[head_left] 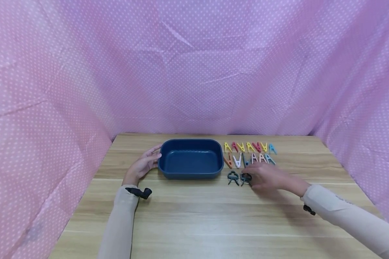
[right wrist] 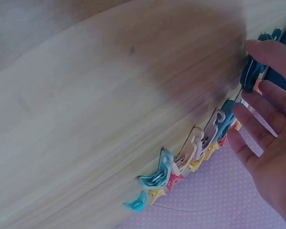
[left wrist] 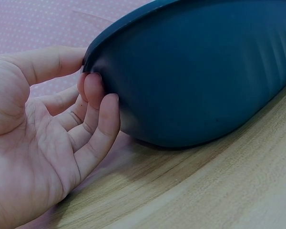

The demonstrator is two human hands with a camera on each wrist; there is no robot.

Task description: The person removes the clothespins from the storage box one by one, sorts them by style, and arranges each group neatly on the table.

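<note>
A dark blue plastic basin (head_left: 191, 176) stands upright on the wooden table. At its left end my left hand (head_left: 144, 164) holds the rim, the thumb at the edge and bent fingertips (left wrist: 109, 107) against the outer wall. My right hand (head_left: 266, 176), blurred in the head view, is over the right one of two dark green clips (head_left: 246, 178). In the right wrist view, that hand's thumb and fingers are spread on either side of the dark clip (right wrist: 250, 74). The other dark green clip (head_left: 233, 177) lies just left of it.
Behind the right hand lies a row of clothespins, among them an orange one (head_left: 228, 161) and a white one (head_left: 237, 160). Farther back is another row, with a yellow clothespin (head_left: 227, 147) and a blue one (head_left: 272, 148). A pink dotted curtain (head_left: 194, 90) surrounds the table (head_left: 194, 223).
</note>
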